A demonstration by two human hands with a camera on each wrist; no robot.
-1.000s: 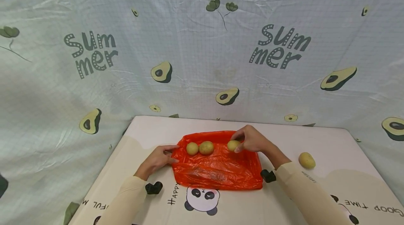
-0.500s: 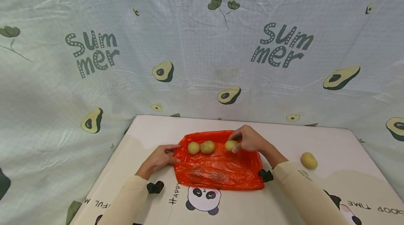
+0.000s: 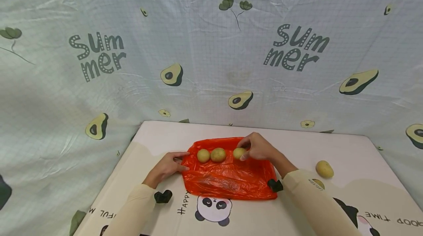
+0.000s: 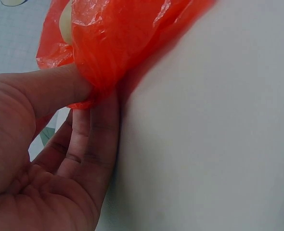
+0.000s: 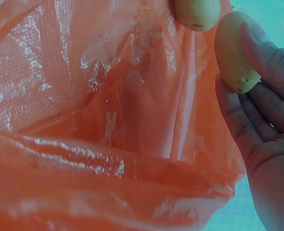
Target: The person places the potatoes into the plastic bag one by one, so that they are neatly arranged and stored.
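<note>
A red plastic bag (image 3: 228, 182) lies spread out, its far side standing up like a low wall. Inside, two potatoes sit side by side, the left potato (image 3: 203, 156) next to a slightly larger potato (image 3: 218, 155). My left hand (image 3: 167, 167) pinches the bag's left edge; in the left wrist view the thumb (image 4: 55, 89) lies over the red film with fingers behind it. My right hand (image 3: 259, 148) holds a third potato (image 5: 233, 53) between thumb and fingers, over the bag's far right part, a small gap from the larger potato.
Another potato (image 3: 324, 169) lies on the white table (image 3: 347, 147), right of the bag. A printed cloth (image 3: 198, 45) with avocados and lettering hangs behind the table. A printed panda (image 3: 214, 208) shows on the tabletop in front of the bag.
My right hand has moved a little to the left with its potato, closer to the two in the bag. My left hand keeps its place at the bag's edge.
</note>
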